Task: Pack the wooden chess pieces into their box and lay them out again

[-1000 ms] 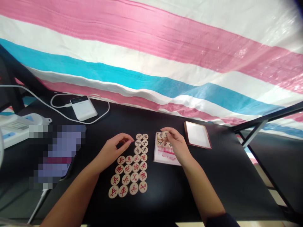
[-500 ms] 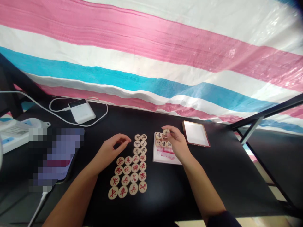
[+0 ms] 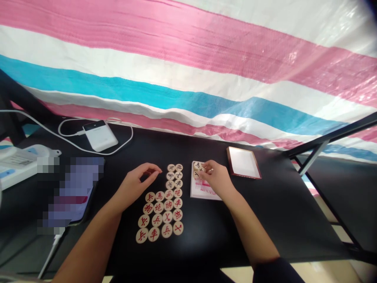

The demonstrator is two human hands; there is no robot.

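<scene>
Round wooden xiangqi pieces with red characters (image 3: 167, 204) lie in a neat grid of columns and rows on the black table. My left hand (image 3: 138, 182) hovers at the grid's upper left, fingers curled, holding nothing. My right hand (image 3: 216, 177) is over a white printed card (image 3: 203, 192) to the right of the grid. Its fingertips pinch a wooden piece (image 3: 207, 169) among a small cluster of pieces (image 3: 197, 169) on the card. The hand hides part of that cluster and most of the card's upper half.
A white power bank (image 3: 100, 135) with a looped white cable lies at the far edge of the black table (image 3: 265, 220). A white tray with a dark red rim (image 3: 243, 162) stands to the right. A pixelated object (image 3: 70, 192) and a white device (image 3: 17, 167) are at left. A striped tarp hangs behind.
My right hand has moved down and left onto the cluster on the card, and the raised piece has dropped lower. The left hand has barely moved, and the whole view has shifted slightly.
</scene>
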